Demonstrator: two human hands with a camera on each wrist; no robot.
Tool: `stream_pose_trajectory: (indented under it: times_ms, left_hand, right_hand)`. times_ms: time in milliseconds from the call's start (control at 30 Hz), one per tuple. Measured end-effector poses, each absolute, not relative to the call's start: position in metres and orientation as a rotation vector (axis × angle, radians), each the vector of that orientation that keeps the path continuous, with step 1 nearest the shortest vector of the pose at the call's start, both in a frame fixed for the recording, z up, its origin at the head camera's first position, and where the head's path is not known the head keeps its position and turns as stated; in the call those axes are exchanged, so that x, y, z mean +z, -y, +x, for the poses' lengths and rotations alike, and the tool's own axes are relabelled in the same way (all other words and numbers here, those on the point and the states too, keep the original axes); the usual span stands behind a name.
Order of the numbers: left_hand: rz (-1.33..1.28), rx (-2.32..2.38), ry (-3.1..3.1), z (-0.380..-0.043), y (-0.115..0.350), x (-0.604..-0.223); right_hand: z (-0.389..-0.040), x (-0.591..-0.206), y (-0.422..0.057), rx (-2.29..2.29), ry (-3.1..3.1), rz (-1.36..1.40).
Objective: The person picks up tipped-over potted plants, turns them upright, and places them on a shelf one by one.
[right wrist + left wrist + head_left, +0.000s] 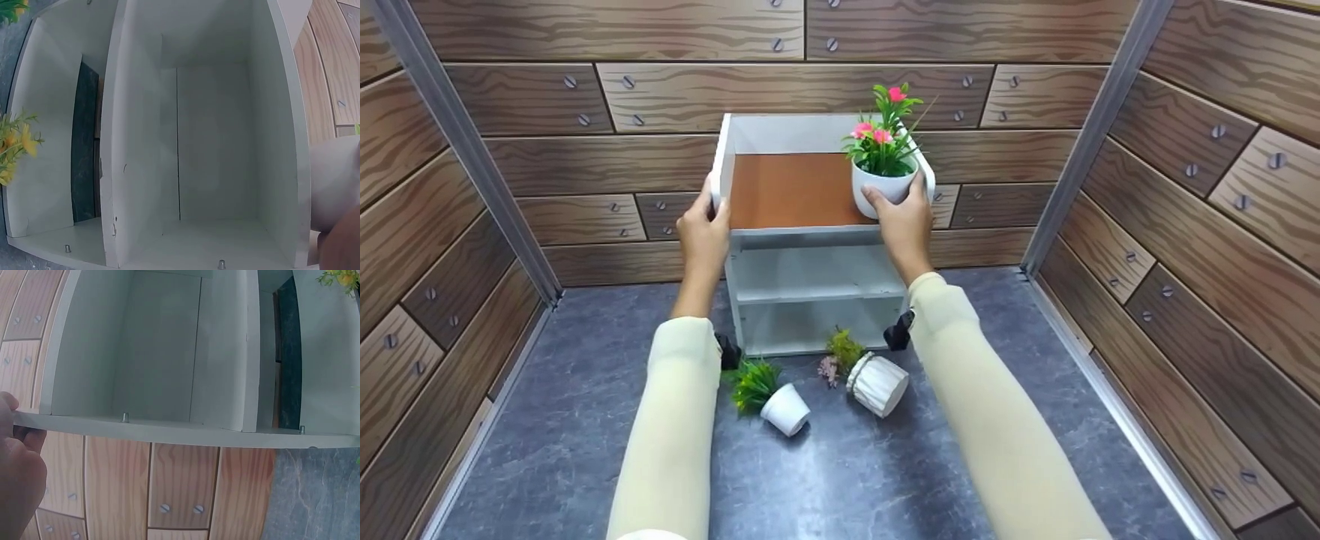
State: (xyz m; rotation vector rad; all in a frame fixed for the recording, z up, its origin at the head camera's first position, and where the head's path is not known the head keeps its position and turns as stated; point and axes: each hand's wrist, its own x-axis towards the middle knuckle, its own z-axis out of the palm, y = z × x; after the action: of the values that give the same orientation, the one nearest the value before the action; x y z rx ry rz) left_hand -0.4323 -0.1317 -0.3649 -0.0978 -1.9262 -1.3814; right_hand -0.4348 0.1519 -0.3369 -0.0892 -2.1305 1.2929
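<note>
A small white shelf unit (819,274) with a brown top board (791,191) stands against the back wall. My left hand (703,232) grips the raised left side panel of the unit; the left wrist view shows the fingers (35,439) curled round that panel's edge. At the top right, my right hand (906,225) holds a white flower pot (874,196), thumb across its front. Pink flowers (874,133) and green leaves rise upright from this pot. In the right wrist view only part of the hand (340,242) and the pot (332,180) shows, at the right edge.
On the grey floor (840,480) before the unit, a small white pot (786,410) with a green plant lies tipped over. To its right lies a ribbed white pot (879,384) with a yellow-green plant. Wood-patterned walls (1207,247) enclose three sides.
</note>
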Motion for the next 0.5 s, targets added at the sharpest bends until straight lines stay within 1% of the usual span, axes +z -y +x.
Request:
stream_pose_trajectory:
  times_ms: [267,500]
  left_hand:
    - [-0.114,-1.388,1.925,-0.4294,0.1322,-0.3676]
    - [-0.136,-1.419,1.918,-0.4310,0.1322,-0.3650]
  right_hand:
    - [-0.4446,-0.3355,-0.1502,1.247,2.165,-0.096]
    - [-0.4428,-0.3288,-0.1481,1.218,2.207,-0.164]
